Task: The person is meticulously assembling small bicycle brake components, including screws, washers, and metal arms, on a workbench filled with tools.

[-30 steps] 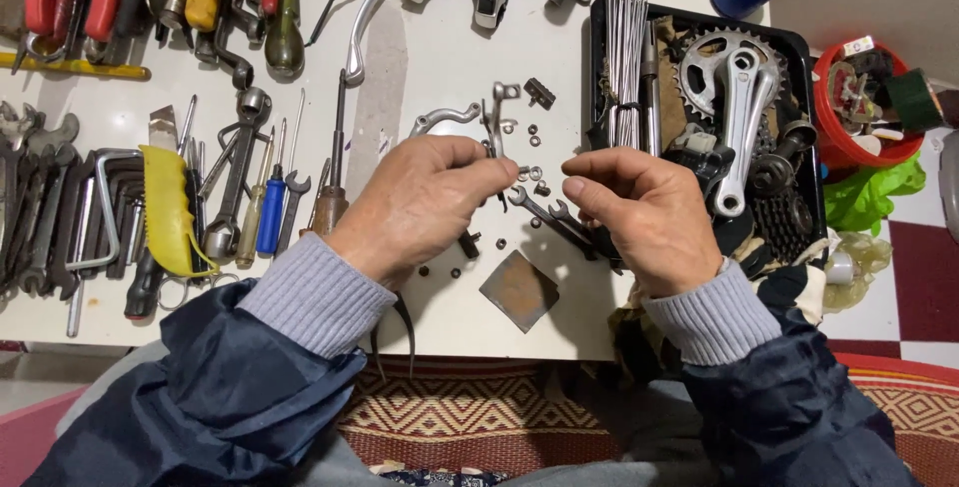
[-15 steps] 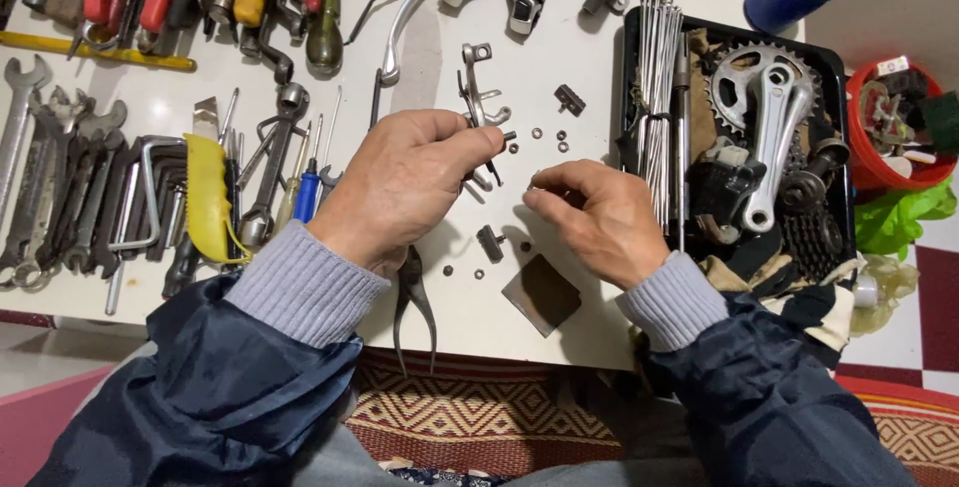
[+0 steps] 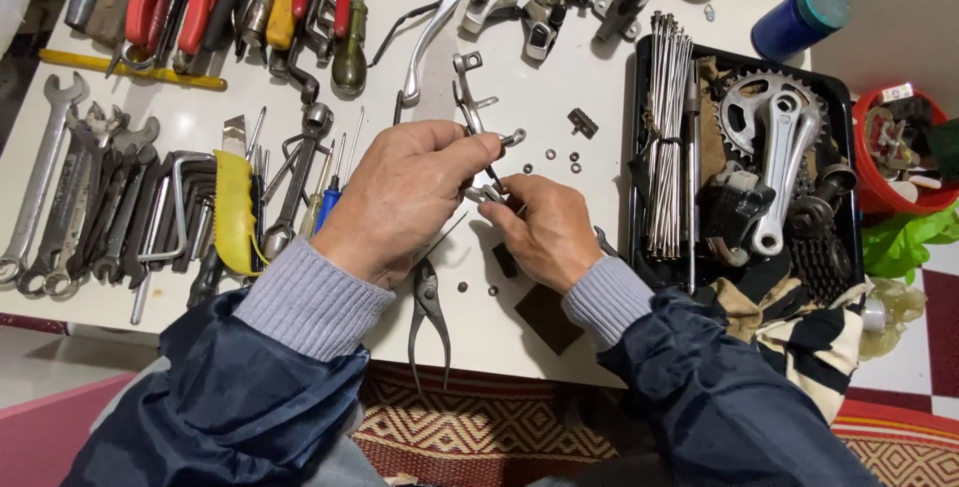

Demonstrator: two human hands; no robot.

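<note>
- Brake caliper arm (image 3: 470,97), a thin bent metal piece, sits pinched at its lower end in my left hand (image 3: 405,197), its top reaching toward twelve o'clock over the white surface (image 3: 559,67).
- My left fingers (image 3: 478,147) are clenched around the arm; my right hand (image 3: 544,232) pinches a small metal fitting (image 3: 486,193) against it, fingertips of both hands touching.
- I judge the fitting is being seated on the arm, so I should hold the arm steady and turn only the small piece.
- Loose washers (image 3: 559,159) lie at one o'clock from my hands, tiny and easy to knock away.
- Pliers (image 3: 430,312) rest at six o'clock, under my left wrist; wrenches (image 3: 90,207) lie at nine, a black tray (image 3: 849,247) of bicycle parts at three.
</note>
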